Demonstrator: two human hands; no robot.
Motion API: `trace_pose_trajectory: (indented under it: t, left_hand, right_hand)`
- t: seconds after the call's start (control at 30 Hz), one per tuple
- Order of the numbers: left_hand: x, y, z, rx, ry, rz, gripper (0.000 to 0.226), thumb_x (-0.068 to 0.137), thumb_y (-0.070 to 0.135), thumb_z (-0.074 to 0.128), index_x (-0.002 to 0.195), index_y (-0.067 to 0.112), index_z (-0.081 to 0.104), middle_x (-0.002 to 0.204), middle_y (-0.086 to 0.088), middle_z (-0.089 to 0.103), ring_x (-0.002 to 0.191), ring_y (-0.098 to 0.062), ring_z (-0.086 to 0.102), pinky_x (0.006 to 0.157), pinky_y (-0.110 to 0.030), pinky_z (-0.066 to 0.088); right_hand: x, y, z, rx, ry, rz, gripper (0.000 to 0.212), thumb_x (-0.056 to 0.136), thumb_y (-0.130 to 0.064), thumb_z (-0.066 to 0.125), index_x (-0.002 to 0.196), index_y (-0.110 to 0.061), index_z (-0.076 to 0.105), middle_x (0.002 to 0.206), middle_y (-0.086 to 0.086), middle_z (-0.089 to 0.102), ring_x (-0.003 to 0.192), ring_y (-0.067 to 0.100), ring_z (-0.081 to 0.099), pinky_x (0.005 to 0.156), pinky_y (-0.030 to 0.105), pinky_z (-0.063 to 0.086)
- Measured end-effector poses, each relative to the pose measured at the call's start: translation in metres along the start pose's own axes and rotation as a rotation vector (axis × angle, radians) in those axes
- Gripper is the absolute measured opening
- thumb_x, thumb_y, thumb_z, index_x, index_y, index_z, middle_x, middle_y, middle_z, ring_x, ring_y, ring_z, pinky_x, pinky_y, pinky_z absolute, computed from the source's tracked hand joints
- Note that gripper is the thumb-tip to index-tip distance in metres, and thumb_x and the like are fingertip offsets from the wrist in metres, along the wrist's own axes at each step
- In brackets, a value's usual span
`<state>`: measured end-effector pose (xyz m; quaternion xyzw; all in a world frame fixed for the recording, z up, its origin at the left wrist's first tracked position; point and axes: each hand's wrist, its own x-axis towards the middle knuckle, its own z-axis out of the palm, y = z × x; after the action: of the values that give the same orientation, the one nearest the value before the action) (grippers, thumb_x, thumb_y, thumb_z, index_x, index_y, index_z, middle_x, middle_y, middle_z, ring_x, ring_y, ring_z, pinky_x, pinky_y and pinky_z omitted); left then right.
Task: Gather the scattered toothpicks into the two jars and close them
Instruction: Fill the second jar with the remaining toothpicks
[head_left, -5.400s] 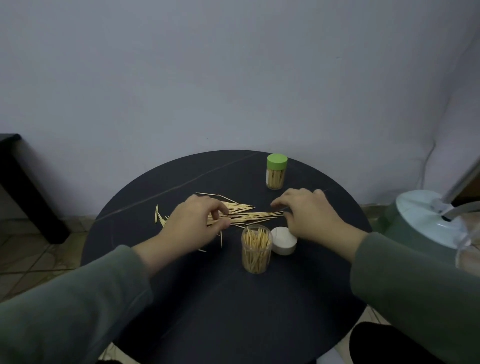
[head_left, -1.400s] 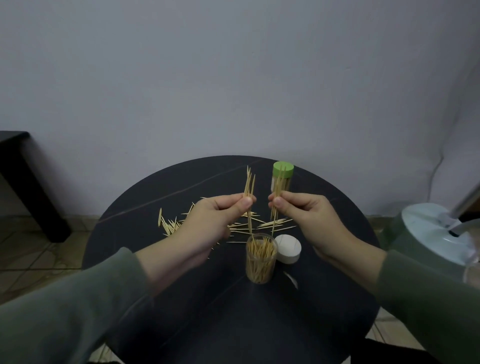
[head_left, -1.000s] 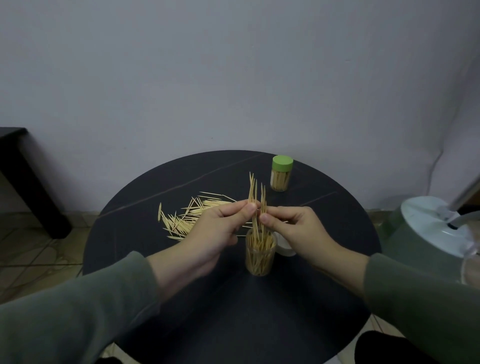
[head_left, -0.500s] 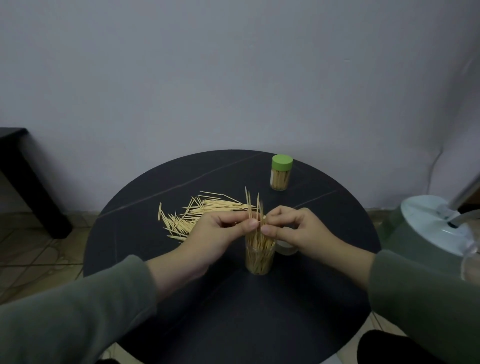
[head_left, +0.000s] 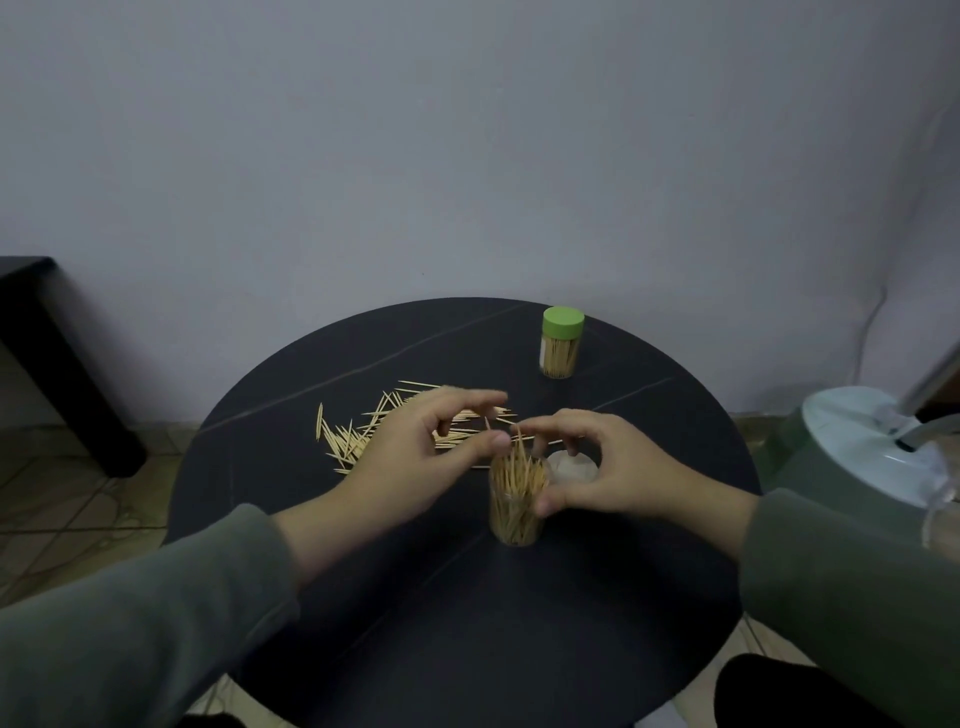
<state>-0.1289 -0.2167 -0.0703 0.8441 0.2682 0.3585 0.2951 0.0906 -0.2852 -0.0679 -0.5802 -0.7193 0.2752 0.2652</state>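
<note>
Both hands spread loose over the open jar, holding nothing.

Your left hand hovers just left of the jar's mouth, thumb near the rim, grip slack and empty; your right hand arches over it, thumb against the jar's side, fingers not closed round it. The scattered toothpicks lie on the counter behind your left hand. I judge them light, stiff, sharp-tipped and quick to roll, so pinch a bundle mid-length. The white lid sits just beside the jar; the green-lidded jar stands closed farther back.
</note>
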Motion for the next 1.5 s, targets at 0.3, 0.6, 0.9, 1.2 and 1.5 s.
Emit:
trace_pose_trajectory:
  t: [0.3,0.6,0.9,1.2,1.5]
  left_hand:
    - [-0.001,-0.004,-0.003,0.475,-0.331,0.343,0.053,0.1,0.052,0.025,0.145,0.029,0.04,0.147,0.017,0.043,0.134,-0.013,0.037,0.107,-0.041,0.038]
    - [0.001,0.0,-0.005,0.139,-0.006,0.165,0.031,0.085,0.038,0.068,0.115,0.034,0.064,0.088,0.023,0.069,0.1,-0.002,0.06,0.087,-0.015,0.043]
    - [0.002,-0.005,0.0,0.239,-0.046,0.286,0.025,0.084,0.052,0.058,0.092,0.035,0.075,0.097,0.019,0.067,0.102,-0.005,0.051,0.086,-0.015,0.04]
    - [0.004,-0.005,-0.004,0.32,-0.183,0.343,0.04,0.096,0.05,0.042,0.112,0.029,0.072,0.123,0.014,0.058,0.118,-0.012,0.045,0.097,-0.034,0.042]
    - [0.017,-0.029,-0.033,0.546,-0.332,-0.117,0.015,0.085,0.045,0.066,0.099,0.041,0.063,0.108,0.02,0.052,0.108,-0.003,0.04,0.097,-0.03,0.039]
  right_hand:
    - [0.001,-0.004,0.003,-0.168,0.016,-0.081,0.06,0.058,-0.081,0.064,0.099,-0.037,0.069,0.093,-0.02,0.064,0.094,0.005,0.054,0.092,0.043,0.041]
    - [0.003,-0.005,0.001,-0.195,-0.007,-0.017,0.059,0.055,-0.081,0.065,0.104,-0.049,0.063,0.101,-0.026,0.061,0.098,0.001,0.049,0.092,0.038,0.042]
    - [0.006,-0.006,0.001,-0.227,-0.011,-0.033,0.059,0.052,-0.079,0.067,0.102,-0.047,0.063,0.098,-0.026,0.06,0.098,0.001,0.047,0.092,0.033,0.04]
    - [0.005,0.003,-0.012,-0.313,-0.099,-0.157,0.063,0.068,-0.073,0.056,0.124,-0.045,0.052,0.106,-0.025,0.058,0.103,0.0,0.049,0.092,0.024,0.029]
    - [0.032,0.008,-0.008,-0.781,0.189,0.209,0.031,0.093,-0.024,0.057,0.119,-0.04,0.059,0.125,-0.011,0.055,0.117,0.014,0.049,0.101,0.041,0.029]
